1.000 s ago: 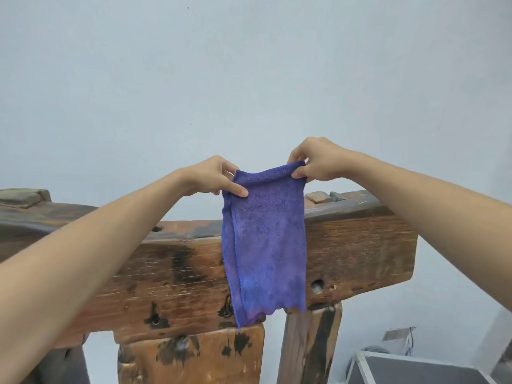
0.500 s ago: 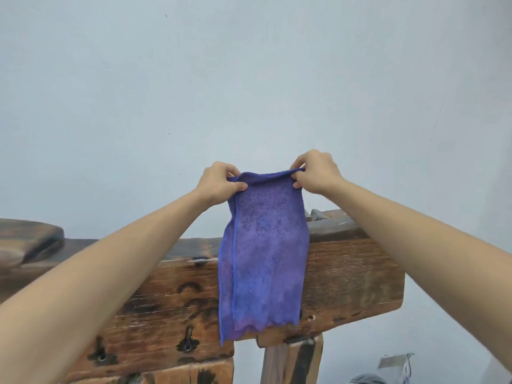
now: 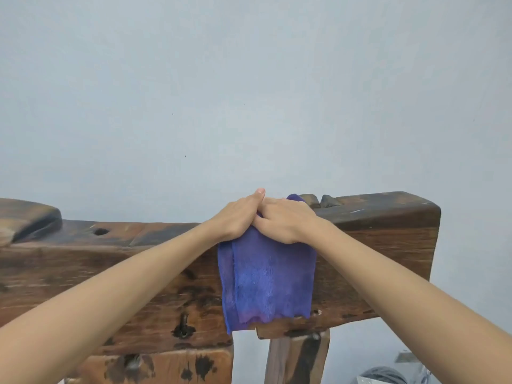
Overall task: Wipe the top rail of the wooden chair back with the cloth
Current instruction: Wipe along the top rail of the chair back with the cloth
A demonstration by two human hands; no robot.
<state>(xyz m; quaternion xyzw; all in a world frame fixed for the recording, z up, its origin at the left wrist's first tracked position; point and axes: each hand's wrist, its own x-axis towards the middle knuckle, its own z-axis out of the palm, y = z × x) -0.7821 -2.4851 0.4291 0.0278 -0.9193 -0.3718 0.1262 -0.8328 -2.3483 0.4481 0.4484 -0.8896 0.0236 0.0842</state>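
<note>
Hands flat on top of the wooden top rail (image 3: 110, 261), pressing the purple cloth (image 3: 267, 284) against it. Left hand (image 3: 238, 217) and right hand (image 3: 285, 220) lie side by side, touching, fingers extended, palms down, not curled around anything. Below the hands, the cloth drapes over the rail's near face, lower edge hanging free. Beyond the right hand's fingertips, a notch in the rail top. Plain pale wall (image 3: 249, 92) behind.
</note>
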